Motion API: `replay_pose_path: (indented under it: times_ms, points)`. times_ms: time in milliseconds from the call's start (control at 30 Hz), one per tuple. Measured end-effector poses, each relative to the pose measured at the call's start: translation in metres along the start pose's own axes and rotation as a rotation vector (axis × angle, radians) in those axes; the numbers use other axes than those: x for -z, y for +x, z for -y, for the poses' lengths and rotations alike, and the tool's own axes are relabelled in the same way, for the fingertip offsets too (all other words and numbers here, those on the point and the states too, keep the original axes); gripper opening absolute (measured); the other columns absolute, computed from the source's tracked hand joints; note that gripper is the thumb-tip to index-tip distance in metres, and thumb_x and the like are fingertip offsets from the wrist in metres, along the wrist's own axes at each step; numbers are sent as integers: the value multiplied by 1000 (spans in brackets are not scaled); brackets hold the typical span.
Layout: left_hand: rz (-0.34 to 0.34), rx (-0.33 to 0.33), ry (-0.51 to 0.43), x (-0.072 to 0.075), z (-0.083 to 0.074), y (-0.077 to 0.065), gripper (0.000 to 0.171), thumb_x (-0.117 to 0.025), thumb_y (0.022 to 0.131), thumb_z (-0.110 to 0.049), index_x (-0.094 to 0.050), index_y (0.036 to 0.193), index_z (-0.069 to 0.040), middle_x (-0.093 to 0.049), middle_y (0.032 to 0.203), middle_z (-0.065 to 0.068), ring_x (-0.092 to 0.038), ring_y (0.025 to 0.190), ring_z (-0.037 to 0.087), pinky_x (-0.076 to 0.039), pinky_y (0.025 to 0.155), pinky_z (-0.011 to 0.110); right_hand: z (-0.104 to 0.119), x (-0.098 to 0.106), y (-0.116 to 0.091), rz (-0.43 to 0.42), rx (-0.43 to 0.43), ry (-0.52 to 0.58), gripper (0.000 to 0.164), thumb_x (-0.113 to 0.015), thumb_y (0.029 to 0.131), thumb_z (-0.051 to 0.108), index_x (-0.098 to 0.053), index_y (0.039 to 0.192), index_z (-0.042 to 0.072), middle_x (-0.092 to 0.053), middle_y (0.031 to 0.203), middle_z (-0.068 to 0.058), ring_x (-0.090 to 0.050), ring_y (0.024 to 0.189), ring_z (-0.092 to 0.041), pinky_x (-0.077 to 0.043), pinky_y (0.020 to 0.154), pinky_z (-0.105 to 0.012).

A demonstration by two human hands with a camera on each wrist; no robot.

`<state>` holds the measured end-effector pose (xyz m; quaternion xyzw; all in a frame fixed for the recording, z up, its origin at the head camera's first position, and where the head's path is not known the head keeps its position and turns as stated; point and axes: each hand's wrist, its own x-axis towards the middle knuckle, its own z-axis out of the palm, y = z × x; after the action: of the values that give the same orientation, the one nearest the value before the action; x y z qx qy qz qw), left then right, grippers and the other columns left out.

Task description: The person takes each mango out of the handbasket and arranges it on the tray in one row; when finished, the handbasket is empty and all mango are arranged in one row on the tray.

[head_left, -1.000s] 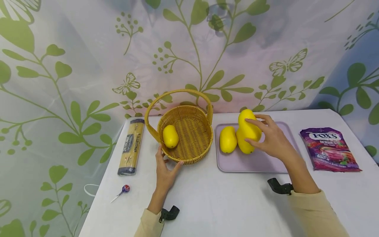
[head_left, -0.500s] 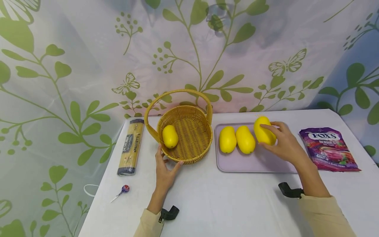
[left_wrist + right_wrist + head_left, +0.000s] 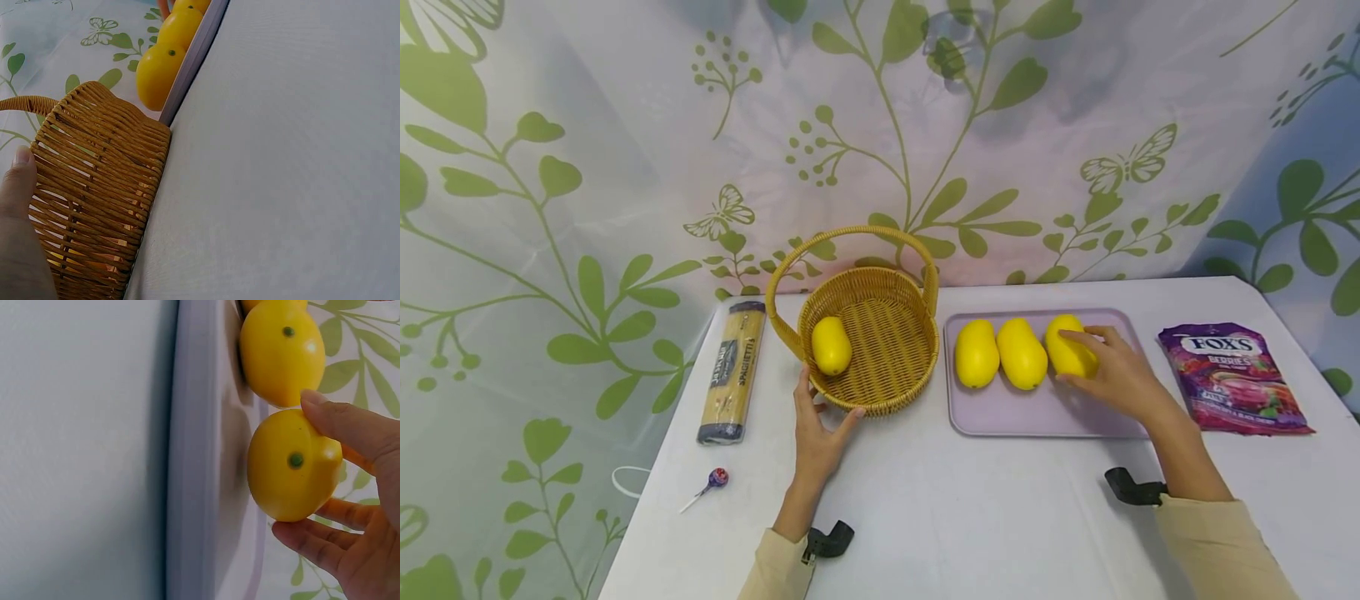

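My right hand (image 3: 1116, 375) holds a yellow mango (image 3: 1070, 346), thumb on one side and fingers on the other, at the tray's right part. In the right wrist view this held mango (image 3: 294, 465) shows its green stem spot and sits close over the tray. Two more mangoes, a middle one (image 3: 1022, 354) and a left one (image 3: 977, 354), lie side by side on the lilac tray (image 3: 1037, 417). My left hand (image 3: 820, 442) grips the front of the wicker basket (image 3: 887, 350), its thumb (image 3: 19, 181) at the weave. Inside that basket lies another mango (image 3: 831, 345).
A spaghetti pack (image 3: 732, 371) lies left of the basket, with a lollipop (image 3: 717, 477) nearer me. Right of the tray is a purple Fox's candy bag (image 3: 1236, 379). Behind the white table (image 3: 970, 517) hangs a leaf-patterned curtain (image 3: 865, 125).
My right hand has carried its mango rightward from above the middle mango, then lowered it to the tray beside the other two. The left hand and basket have stayed put.
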<state>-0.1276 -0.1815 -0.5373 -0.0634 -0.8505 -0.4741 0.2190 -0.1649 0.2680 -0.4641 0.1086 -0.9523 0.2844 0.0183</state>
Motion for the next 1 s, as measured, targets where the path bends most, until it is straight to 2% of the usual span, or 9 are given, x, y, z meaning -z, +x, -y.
replay_pose_path:
  times_ms: [167,467,767,1000]
  points:
    - [-5,-12,8,-1,-1,0,108,-83,78,-30,-12,158,-12,-28,157,12,-47,126,29,-47,89,42,0,-3,1,40,-17,2,68,-78,84,30,-49,141,6,-35,139,-35,-40,121,-56,-31,99,-73]
    - [-5,-17,5,0,-1,0,108,-83,79,-30,-12,158,-11,-28,156,14,-47,127,31,-47,89,42,-2,-6,2,1,39,2,67,-79,82,25,-50,139,5,-34,140,-37,-40,121,-59,-32,96,-75]
    - [-4,-27,-14,0,-2,1,107,-83,79,-30,-12,158,-11,-27,157,12,-46,128,32,-46,89,43,-1,-5,1,29,20,6,70,-78,84,28,-46,143,6,-33,141,-37,-38,123,-59,-31,98,-74]
    - [3,3,-21,0,-3,0,107,-83,79,-28,-12,158,-12,-28,157,11,-45,130,32,-46,91,43,0,-5,-1,43,23,-8,72,-77,85,30,-44,145,5,-34,141,-38,-38,124,-58,-30,99,-74]
